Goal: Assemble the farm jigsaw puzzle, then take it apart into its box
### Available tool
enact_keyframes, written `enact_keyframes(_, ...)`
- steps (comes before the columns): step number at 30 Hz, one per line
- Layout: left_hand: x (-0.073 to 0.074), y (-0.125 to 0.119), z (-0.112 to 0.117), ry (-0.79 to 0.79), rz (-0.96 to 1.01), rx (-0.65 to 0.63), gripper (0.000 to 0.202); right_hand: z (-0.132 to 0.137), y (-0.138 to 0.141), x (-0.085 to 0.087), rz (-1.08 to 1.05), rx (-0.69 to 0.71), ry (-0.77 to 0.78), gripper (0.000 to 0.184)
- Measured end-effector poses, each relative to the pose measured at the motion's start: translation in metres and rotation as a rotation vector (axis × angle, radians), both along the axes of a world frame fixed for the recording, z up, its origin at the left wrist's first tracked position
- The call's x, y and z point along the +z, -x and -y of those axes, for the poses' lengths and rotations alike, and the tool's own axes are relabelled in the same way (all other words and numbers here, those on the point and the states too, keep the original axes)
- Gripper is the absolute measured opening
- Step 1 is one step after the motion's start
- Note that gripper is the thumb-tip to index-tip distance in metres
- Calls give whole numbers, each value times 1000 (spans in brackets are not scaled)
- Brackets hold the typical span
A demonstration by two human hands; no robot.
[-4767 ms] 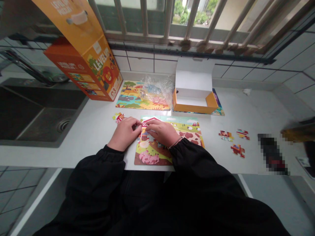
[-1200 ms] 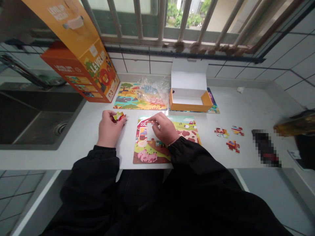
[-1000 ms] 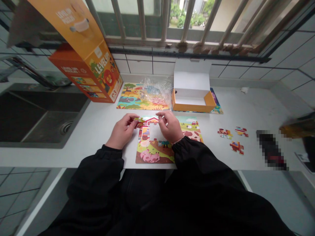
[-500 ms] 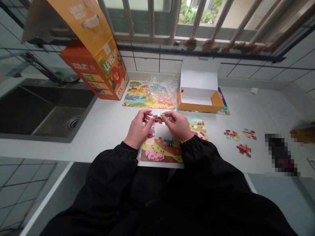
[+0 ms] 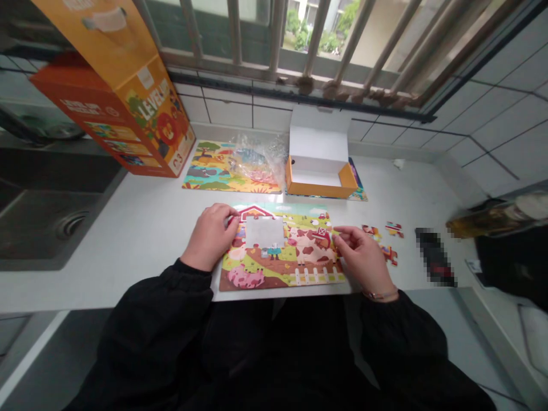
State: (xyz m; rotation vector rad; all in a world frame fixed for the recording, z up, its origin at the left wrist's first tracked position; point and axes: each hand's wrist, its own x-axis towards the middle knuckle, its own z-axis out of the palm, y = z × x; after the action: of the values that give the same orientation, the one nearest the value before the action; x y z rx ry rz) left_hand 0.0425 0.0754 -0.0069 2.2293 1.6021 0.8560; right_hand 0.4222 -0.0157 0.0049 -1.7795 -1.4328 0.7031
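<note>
hands: left hand (image 5: 209, 235) at puzzle (image 5: 278, 267) edge, grip unclear; right hand (image 5: 363, 258) pinching red piece (image 5: 322, 236)

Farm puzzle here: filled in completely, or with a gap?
Not filled: the farm puzzle has a bare grey gap below the red barn roof, and loose pieces lie beyond the right hand.

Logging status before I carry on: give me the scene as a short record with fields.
Left hand: at the upper-left edge of the farm puzzle
Right hand: at its right edge, grip unclear
Red piece: over the cow picture, by the right hand; contact unclear
Gap: pale rectangle below the barn roof
Loose pieces: three, right of the puzzle, two partly hidden by the right hand
Behind: open orange box; clear plastic on jungle board
</note>
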Motion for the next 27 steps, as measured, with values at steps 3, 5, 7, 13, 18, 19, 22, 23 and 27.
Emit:
enact_keyframes(3,0,-1,-2,6,-36,-49,12,22,2,-9,107,-11,45,42)
enact_keyframes(5,2,-2,-3,13,-52,-70,14,30,4,-11,220,-34,32,37)
enact_keyframes(7,4,-3,-2,15,-57,-77,16,33,2,-11,317,-44,-2,35)
enact_keyframes(13,5,-3,-1,7,-54,-84,16,28,-36,-15,599,-121,-124,35)
enact_keyframes(18,5,-3,-2,15,-53,-94,15,6,-73,-15,819,-273,-24,46)
enact_keyframes(19,5,-4,-2,14,-51,-93,15,1,-77,-14,823,-279,23,50)
enact_keyframes(22,5,-4,-1,14,-45,-85,14,-12,-84,-10,784,-242,101,53)
enact_keyframes(23,5,-4,0,13,-44,-85,14,-14,-85,-8,771,-225,106,53)
enact_keyframes(27,5,-3,1,17,-45,-84,14,-19,-88,-6,717,-198,85,53)
